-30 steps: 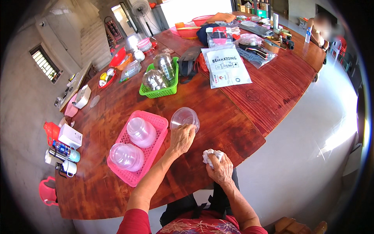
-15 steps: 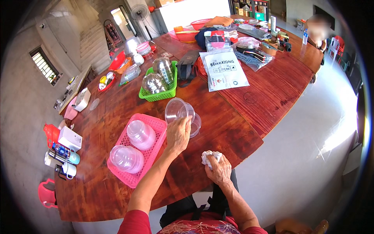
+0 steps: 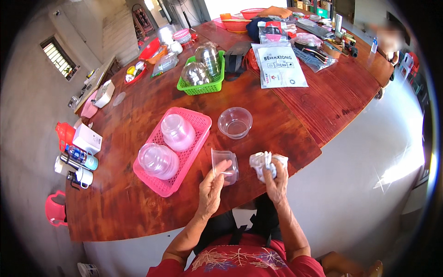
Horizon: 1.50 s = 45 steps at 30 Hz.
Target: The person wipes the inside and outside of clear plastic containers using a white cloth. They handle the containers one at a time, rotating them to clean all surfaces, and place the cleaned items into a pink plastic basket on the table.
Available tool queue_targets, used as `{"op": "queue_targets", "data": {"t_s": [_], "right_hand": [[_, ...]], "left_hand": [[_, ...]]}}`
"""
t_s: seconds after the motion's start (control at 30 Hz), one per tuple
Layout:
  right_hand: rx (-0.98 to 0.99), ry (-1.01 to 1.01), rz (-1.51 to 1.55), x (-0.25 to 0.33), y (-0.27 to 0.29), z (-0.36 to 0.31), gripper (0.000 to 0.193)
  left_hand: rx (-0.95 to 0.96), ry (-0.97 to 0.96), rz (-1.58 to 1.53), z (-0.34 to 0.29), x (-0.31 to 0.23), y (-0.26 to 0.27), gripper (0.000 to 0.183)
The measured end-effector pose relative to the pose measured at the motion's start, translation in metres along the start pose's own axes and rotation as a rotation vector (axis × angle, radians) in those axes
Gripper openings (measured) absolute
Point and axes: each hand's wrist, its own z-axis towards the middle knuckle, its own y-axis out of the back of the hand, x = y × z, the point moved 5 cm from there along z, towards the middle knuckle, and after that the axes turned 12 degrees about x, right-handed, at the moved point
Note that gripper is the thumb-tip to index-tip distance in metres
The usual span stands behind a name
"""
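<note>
My left hand [image 3: 213, 190] grips a clear plastic bowl [image 3: 225, 167] tipped on its side, fingers showing through its wall. Close beside it, my right hand [image 3: 277, 181] is closed on a crumpled white cloth [image 3: 263, 162]. The cloth and the bowl are a small gap apart. Farther off stands another clear plastic bowl [image 3: 235, 123], upright on the wooden table [image 3: 110, 184]. To the left, a pink basket [image 3: 171, 188] holds two upside-down stacks of clear bowls, a near stack [image 3: 158, 160] and a far stack [image 3: 178, 132].
Beyond, a green basket [image 3: 203, 88] holds shiny rounded containers. A white plastic package [image 3: 281, 69] lies right of it, before a heap of bags. Mugs and bottles [image 3: 80, 166] line the left edge. A person [image 3: 387, 41] is at the far right.
My left hand has lifted a bowl away from the other one and brought it nearer me, beside the cloth. My right hand has raised the cloth toward it. The view has shifted.
</note>
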Motion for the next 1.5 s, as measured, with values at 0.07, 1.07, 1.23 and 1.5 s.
{"op": "queue_targets", "data": {"t_s": [0.07,1.07,1.23,1.5], "right_hand": [[0.106,0.319,-0.140,0.053,-0.016,-0.013,0.032],[0.256,0.433,-0.554,0.089,-0.067,-0.031,0.039],[0.425,0.302,-0.409,0.057,-0.083,0.016,0.023],[0.577,0.320,-0.300,0.033,-0.089,0.028,0.023]], "left_hand": [[0.001,0.061,-0.081,-0.011,0.014,-0.005,0.037],[0.429,0.176,-0.099,-0.063,0.057,-0.017,0.047],[0.316,0.186,-0.218,-0.062,0.045,-0.025,0.044],[0.296,0.080,-0.017,-0.060,0.052,-0.019,0.042]]}}
